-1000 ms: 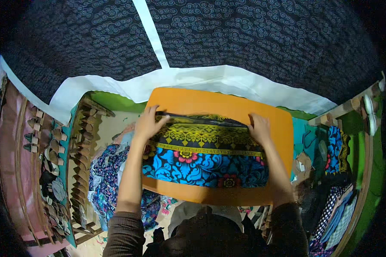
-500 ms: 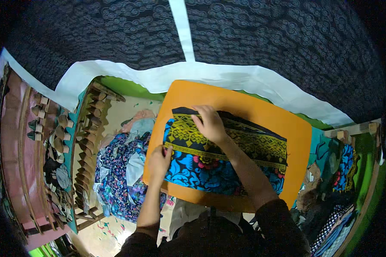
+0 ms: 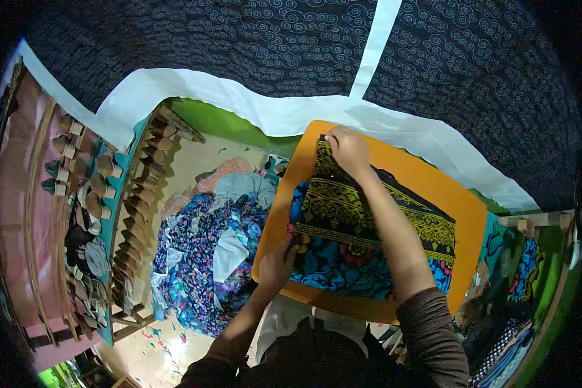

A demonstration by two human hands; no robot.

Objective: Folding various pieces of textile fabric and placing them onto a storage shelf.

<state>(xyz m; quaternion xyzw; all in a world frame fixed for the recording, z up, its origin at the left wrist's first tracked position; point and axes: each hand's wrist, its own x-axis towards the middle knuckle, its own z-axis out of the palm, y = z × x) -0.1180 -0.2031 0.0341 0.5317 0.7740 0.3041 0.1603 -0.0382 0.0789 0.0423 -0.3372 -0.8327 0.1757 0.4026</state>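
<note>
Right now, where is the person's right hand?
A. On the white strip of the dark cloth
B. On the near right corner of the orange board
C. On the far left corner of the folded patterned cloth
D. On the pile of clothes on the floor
C: the right hand presses the far left corner of the folded patterned cloth that lies on the orange board, while the left hand grips its near left edge.
</note>
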